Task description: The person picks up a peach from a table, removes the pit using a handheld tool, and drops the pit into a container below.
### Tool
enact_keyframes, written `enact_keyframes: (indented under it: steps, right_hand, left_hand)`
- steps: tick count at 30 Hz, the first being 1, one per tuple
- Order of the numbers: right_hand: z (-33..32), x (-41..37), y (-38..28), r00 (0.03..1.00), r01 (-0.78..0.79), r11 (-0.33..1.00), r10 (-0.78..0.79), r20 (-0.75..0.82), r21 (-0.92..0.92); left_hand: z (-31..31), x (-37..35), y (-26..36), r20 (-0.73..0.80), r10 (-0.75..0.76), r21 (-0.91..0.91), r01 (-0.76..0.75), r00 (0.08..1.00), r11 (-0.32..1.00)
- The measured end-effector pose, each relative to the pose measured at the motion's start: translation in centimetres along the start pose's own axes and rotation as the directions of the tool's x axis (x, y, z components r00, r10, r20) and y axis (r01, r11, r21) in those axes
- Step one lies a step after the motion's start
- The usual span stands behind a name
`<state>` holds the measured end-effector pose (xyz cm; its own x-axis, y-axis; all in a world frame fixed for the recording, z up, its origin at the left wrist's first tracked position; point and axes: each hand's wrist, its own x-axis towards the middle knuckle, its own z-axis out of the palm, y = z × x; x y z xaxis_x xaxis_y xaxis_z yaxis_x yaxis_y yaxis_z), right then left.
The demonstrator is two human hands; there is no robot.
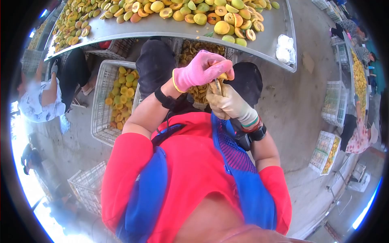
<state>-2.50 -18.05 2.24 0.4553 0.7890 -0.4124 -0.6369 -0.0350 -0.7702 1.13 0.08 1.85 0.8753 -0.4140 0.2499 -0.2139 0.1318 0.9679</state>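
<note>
My left hand (202, 71), in a pink glove, is closed with its fingertips around a small yellow piece of fruit (222, 76), mostly hidden by the glove. Just below it, my right hand (229, 101) in a whitish, stained glove grips a small pitting knife (218, 86). The knife's dark metal end points up against the fruit, and the glove hides most of its handle. Both hands meet above my lap. Beneath them a crate (202, 48) of brownish fruit scraps stands between my knees.
Yellow-green peaches (200, 18), whole and halved, heap on the metal table (162, 29) ahead. A white crate (99, 101) of peach halves stands at my left. A crumpled white plastic bag (285, 49) lies on the table's right corner. Other people work on both sides, near more crates (333, 103).
</note>
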Motion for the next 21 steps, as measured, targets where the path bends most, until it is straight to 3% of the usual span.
enact_keyframes:
  steps: [2, 6, 8, 9, 12, 15, 16, 20, 21]
  right_hand:
    - [-0.4, -0.1, 0.5, 0.990, -0.064, 0.982, 0.040, 0.138, 0.175]
    - [0.2, 0.3, 0.4, 1.000, 0.004, 0.996, -0.005, -0.008, -0.087]
    - [-0.2, 0.8, 0.9, 0.999, 0.028, 0.968, -0.038, -0.035, -0.248]
    - [-0.1, 0.9, 0.8, 0.999, 0.019, 0.975, -0.027, -0.033, -0.221]
    - [0.3, 1.0, 0.1, 1.000, 0.006, 0.983, -0.009, -0.016, -0.184]
    - [0.0, 1.5, 0.5, 0.999, 0.019, 0.974, -0.025, -0.023, -0.227]
    - [-0.1, 1.8, 0.6, 0.998, 0.017, 0.970, -0.031, -0.053, -0.244]
    - [1.2, 2.1, 0.3, 0.988, 0.073, 0.975, -0.099, -0.120, -0.209]
    - [1.2, 2.2, 0.5, 0.984, 0.105, 0.967, -0.135, -0.117, -0.231]
  left_hand:
    - [-0.3, 0.1, 0.2, 0.083, -0.019, 0.070, 0.013, 0.996, 0.997]
    - [-0.6, 0.2, -0.3, 0.149, -0.163, 0.099, 0.149, 0.975, 0.984]
    - [-0.8, 0.3, -0.4, 0.137, -0.048, 0.233, 0.015, 0.989, 0.972]
    - [-0.8, 0.2, -0.2, 0.141, 0.009, 0.297, -0.051, 0.990, 0.954]
    - [-1.3, 0.2, 1.1, 0.208, -0.135, 0.350, 0.055, 0.969, 0.935]
    - [-0.5, -0.1, 0.1, -0.074, -0.264, -0.057, 0.260, 0.962, 0.964]
    - [-1.1, -0.1, 0.4, -0.076, -0.289, -0.128, 0.278, 0.954, 0.952]
    - [-1.8, -1.0, 1.1, -0.302, -0.354, -0.327, 0.252, 0.885, 0.911]
    - [-2.4, -1.5, 1.8, -0.368, -0.293, -0.253, 0.208, 0.883, 0.945]
